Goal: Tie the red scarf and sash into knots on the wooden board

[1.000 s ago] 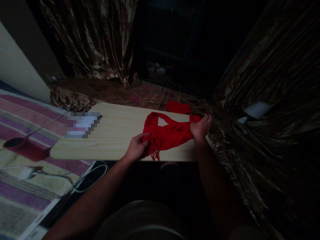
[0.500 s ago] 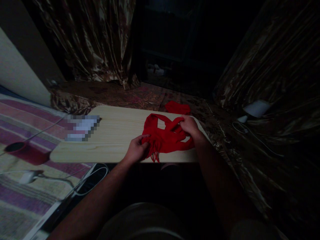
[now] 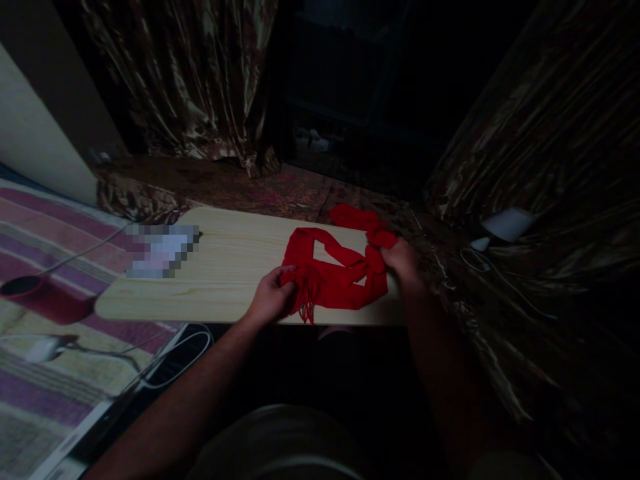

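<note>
A red fringed scarf (image 3: 334,275) lies in loops on the right half of a pale wooden board (image 3: 230,267). My left hand (image 3: 270,298) pinches its fringed end near the board's front edge. My right hand (image 3: 403,261) grips a bunched part of the scarf at the board's right end. Another stretch of the red scarf trails off the far right corner of the board onto the dark patterned cloth.
A blurred-out flat item (image 3: 161,250) lies on the board's left part. A dark red cup (image 3: 46,298) stands on a striped mat (image 3: 45,227) at left, with white cables and a small white device (image 3: 43,348) nearby. Shiny brown curtains (image 3: 190,80) hang behind; a white object (image 3: 507,224) sits at right.
My right hand went from the board's right end inward over the scarf, then back out to the right with a fold. The left hand stayed on the fringed end.
</note>
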The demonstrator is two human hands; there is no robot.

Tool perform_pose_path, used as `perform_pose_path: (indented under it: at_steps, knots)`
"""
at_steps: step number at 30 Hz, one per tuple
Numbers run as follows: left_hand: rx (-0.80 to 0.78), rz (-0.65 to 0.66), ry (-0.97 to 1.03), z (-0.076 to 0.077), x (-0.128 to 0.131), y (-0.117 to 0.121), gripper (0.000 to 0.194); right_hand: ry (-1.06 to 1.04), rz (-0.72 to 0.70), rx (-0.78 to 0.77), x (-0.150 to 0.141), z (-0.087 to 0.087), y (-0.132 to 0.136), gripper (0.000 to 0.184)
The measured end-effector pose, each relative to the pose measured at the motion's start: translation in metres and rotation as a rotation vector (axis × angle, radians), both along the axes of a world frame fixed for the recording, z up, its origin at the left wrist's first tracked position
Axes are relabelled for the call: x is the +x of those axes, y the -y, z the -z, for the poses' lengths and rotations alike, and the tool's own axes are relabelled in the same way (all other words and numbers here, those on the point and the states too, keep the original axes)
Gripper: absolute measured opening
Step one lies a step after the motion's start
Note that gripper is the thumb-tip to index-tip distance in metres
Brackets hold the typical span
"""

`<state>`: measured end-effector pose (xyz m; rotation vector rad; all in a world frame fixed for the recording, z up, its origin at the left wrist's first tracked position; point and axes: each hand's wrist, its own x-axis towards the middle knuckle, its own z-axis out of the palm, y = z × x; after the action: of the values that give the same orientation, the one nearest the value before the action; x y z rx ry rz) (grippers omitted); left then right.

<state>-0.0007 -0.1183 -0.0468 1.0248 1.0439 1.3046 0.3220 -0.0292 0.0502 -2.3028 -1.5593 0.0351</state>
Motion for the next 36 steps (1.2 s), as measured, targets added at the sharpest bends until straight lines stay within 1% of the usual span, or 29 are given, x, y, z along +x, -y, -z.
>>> perform_pose_path:
  at_steps: [2,3,4,6,7,8,9,10,11,12,13,14,15,16,18,20,21,23,24,25,27,28,29,31,33,34,36]
  knots:
    - [-0.015,-0.004,0.004,-0.001,0.0,0.001,0.057,0.124,-0.019,-0.015,-0.015,0.001,0.01,0.047]
    - [-0.019,-0.003,0.002,-0.002,-0.001,0.001,0.057,0.156,-0.068,0.012,-0.024,0.002,0.014,0.05]
    - [-0.022,0.0,-0.003,-0.002,-0.001,0.002,0.057,0.162,-0.144,0.052,-0.032,0.004,0.017,0.051]
    - [-0.015,0.007,-0.019,-0.002,-0.002,0.002,0.056,0.09,-0.369,0.076,-0.047,0.01,0.021,0.047]
    - [-0.008,0.011,-0.027,-0.001,-0.002,0.002,0.056,0.029,-0.499,0.035,-0.053,0.014,0.022,0.047]
    - [-0.002,0.012,-0.031,-0.001,-0.002,0.001,0.055,-0.026,-0.62,-0.037,-0.059,0.018,0.023,0.051]
    - [0.002,0.009,-0.03,0.0,-0.003,0.001,0.055,-0.059,-0.719,-0.126,-0.064,0.022,0.024,0.06]
    - [0.005,0.007,-0.029,0.001,-0.003,0.0,0.055,-0.061,-0.785,-0.216,-0.068,0.025,0.025,0.07]
    - [0.008,0.005,-0.031,0.001,-0.003,0.0,0.055,-0.032,-0.816,-0.292,-0.071,0.027,0.026,0.077]
    - [0.01,0.002,-0.034,0.001,-0.003,0.0,0.055,0.019,-0.818,-0.344,-0.075,0.027,0.027,0.075]
    - [0.013,-0.001,-0.042,0.001,-0.003,0.0,0.055,0.078,-0.802,-0.367,-0.078,0.027,0.028,0.064]
    - [0.018,-0.006,-0.053,0.001,-0.003,0.0,0.055,0.126,-0.784,-0.355,-0.08,0.025,0.03,0.048]
    - [0.024,-0.012,-0.069,0.0,-0.002,0.001,0.055,0.155,-0.771,-0.304,-0.082,0.022,0.03,0.033]
    - [0.034,-0.019,-0.086,-0.001,-0.002,0.002,0.056,0.162,-0.767,-0.219,-0.084,0.019,0.031,0.024]
    - [0.072,-0.038,-0.126,-0.002,-0.001,0.005,0.061,0.117,-0.765,-0.009,-0.087,0.012,0.031,0.024]
    - [0.157,-0.132,-0.231,-0.005,0.0,0.007,0.068,0.03,-0.758,0.158,-0.091,0.005,0.031,0.027]
    - [0.222,-0.205,-0.316,-0.008,0.0,0.008,0.072,-0.012,-0.756,0.206,-0.093,0.002,0.031,0.027]
    - [0.376,-0.336,-0.508,-0.018,0.0,0.006,0.081,-0.083,-0.762,0.247,-0.102,-0.003,0.032,0.026]
    - [0.45,-0.357,-0.589,-0.025,0.001,0.003,0.087,-0.104,-0.77,0.251,-0.107,-0.005,0.034,0.025]
    - [0.514,-0.336,-0.644,-0.033,0.002,-0.001,0.092,-0.115,-0.782,0.246,-0.114,-0.006,0.036,0.024]
    - [0.581,-0.211,-0.684,-0.05,0.005,-0.011,0.098,-0.114,-0.818,0.232,-0.128,-0.01,0.041,0.023]
    - [0.577,-0.14,-0.682,-0.058,0.007,-0.017,0.094,-0.1,-0.834,0.23,-0.135,-0.012,0.044,0.022]
    - [0.546,-0.082,-0.678,-0.065,0.008,-0.024,0.084,-0.075,-0.84,0.233,-0.141,-0.014,0.046,0.023]
    - [0.449,-0.007,-0.643,-0.073,0.008,-0.035,0.055,-0.002,-0.791,0.241,-0.148,-0.019,0.047,0.027]
    - [0.348,0.037,-0.538,-0.076,0.006,-0.043,0.031,0.081,-0.665,0.228,-0.148,-0.021,0.044,0.034]
    - [0.301,0.055,-0.455,-0.076,0.004,-0.046,0.025,0.114,-0.595,0.214,-0.144,-0.021,0.04,0.037]
    - [0.209,0.037,-0.261,-0.076,-0.001,-0.047,0.02,0.14,-0.475,0.188,-0.132,-0.017,0.031,0.04]
